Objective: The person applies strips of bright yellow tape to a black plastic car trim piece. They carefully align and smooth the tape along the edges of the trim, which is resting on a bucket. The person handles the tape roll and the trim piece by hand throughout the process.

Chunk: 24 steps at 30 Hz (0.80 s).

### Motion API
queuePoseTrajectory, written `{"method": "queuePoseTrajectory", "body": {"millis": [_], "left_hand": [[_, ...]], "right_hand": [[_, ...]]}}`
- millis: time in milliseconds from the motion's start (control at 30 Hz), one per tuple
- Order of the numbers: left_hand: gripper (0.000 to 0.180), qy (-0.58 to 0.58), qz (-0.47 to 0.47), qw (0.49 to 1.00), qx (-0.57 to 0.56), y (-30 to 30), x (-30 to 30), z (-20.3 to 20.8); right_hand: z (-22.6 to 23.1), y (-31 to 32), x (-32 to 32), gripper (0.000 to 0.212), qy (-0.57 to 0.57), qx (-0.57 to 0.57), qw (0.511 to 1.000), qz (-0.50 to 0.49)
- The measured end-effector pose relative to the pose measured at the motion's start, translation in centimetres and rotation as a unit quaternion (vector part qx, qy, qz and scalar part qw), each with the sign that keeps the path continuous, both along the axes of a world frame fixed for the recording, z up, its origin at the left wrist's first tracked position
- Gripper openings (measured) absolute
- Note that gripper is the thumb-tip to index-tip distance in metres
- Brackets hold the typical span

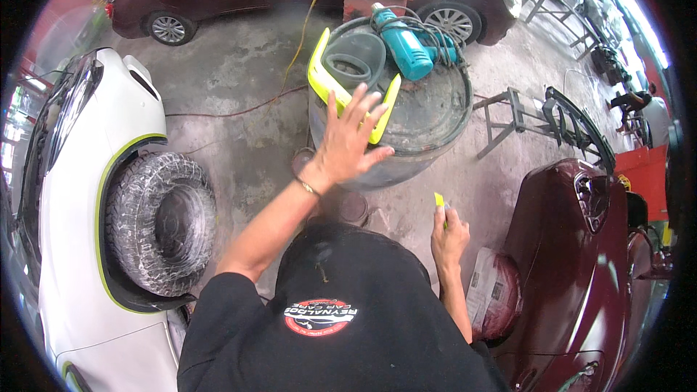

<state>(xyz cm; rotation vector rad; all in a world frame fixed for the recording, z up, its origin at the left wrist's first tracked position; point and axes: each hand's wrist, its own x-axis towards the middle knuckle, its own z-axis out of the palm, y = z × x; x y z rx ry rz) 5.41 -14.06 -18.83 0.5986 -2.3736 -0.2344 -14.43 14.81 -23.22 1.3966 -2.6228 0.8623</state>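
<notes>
A curved, fluorescent yellow-green trim piece (319, 72) lies on top of a dark drum (428, 120), its two arms bent round a grey translucent tub (367, 47). My left hand (347, 134) is over the drum's near edge, fingers spread, in front of the trim piece. Whether the fingers touch it, I cannot tell. Lower and to the right, my right hand (451, 236) is closed round a small yellow-green object (438, 199). Only its flat tip pokes out above the fingers; its kind cannot be made out.
A teal heat gun (405, 47) with a coiled black cord rests on the drum's far side. On the left stands a white vehicle (94, 232) with a dusty tire (163, 225) in its arch. Maroon bodywork (566, 261) is close on the right. A yellow hose (305, 29) hangs behind.
</notes>
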Motion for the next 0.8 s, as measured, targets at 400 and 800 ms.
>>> {"method": "queuePoseTrajectory", "body": {"millis": [400, 800], "left_hand": [[0.083, -0.031, 0.063, 0.997, 0.026, 6.7, 0.3, -5.5], [0.075, 0.134, 0.189, 0.966, 0.113, -7.9, 3.8, -4.6]], "right_hand": [[7.7, -6.1, 1.7, 0.023, -0.206, -0.067, 0.974, 0.071], [7.8, -18.0, 5.9, 0.065, 0.037, -0.042, 0.99, 0.131]]}}
